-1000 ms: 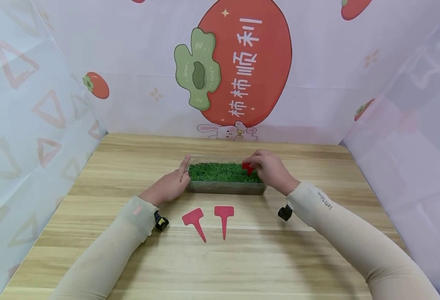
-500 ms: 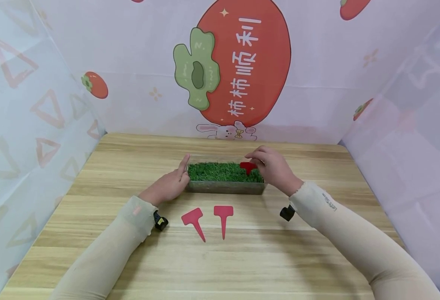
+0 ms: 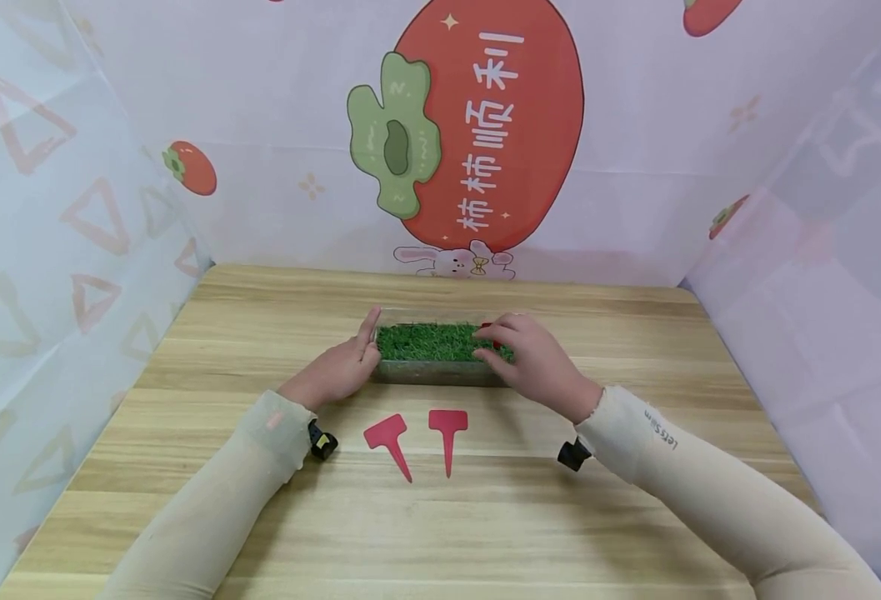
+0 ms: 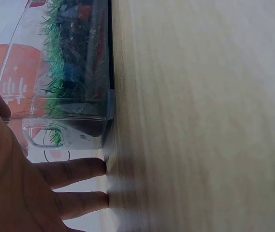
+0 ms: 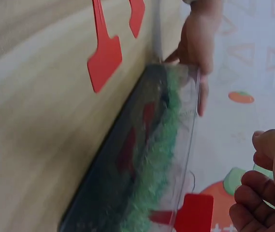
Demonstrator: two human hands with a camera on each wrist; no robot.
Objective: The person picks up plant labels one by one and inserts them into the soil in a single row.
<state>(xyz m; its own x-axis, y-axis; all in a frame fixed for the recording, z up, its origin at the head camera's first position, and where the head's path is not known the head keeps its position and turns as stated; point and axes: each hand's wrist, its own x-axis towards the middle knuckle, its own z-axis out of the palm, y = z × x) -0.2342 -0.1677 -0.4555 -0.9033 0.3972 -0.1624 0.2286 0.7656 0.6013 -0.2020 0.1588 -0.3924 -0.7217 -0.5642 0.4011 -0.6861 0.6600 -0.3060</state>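
A clear plastic box (image 3: 440, 373) holding green artificial grass (image 3: 428, 342) stands toward the back of the table. Upright in the grass near its right end is a red T-shaped plant label (image 5: 195, 212), partly covered by my right hand in the head view. My right hand (image 3: 541, 367) is beside that label, thumb and fingers apart, holding nothing. My left hand (image 3: 335, 367) rests against the box's left end, one finger straight along the rim; in the left wrist view two other fingers (image 4: 74, 171) touch the table. Two more plant labels, left (image 3: 386, 432) and right (image 3: 448, 421), lie flat before the box.
The wooden table (image 3: 440, 533) meets a printed cloth backdrop (image 3: 275, 108) with persimmon pictures behind the box. Cloth walls rise on both sides. A small black wrist camera (image 3: 323, 443) hangs below the left cuff, another camera (image 3: 573, 455) below the right.
My right hand has let go of the red plant label, which now stands in the grass. Its fingers have spread and come down slightly nearer. The left hand and loose labels have stayed put.
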